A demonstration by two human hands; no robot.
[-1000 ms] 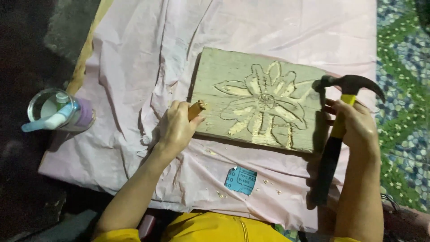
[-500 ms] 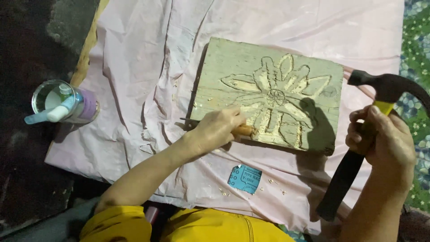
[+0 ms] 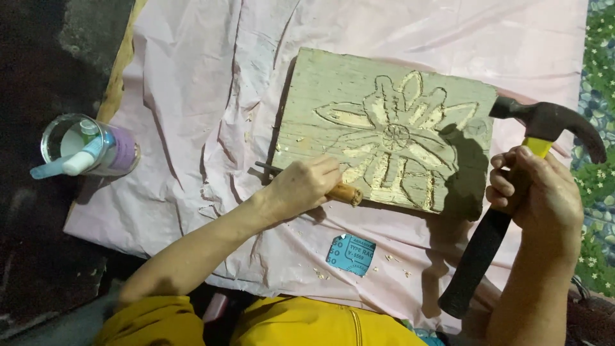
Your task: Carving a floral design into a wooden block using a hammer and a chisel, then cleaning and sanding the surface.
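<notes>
A pink sheet catches chips under a wooden board carved with a flower. At right, the right hand grips a hammer; the left hand wraps a chisel at the board's near edge. Far left, a clear cup holds tubes.

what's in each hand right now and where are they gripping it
The left hand grips a chisel around its wooden handle, its metal blade lying at the carved board's lower left edge. The right hand holds a hammer high on its handle, just below the head.
</notes>
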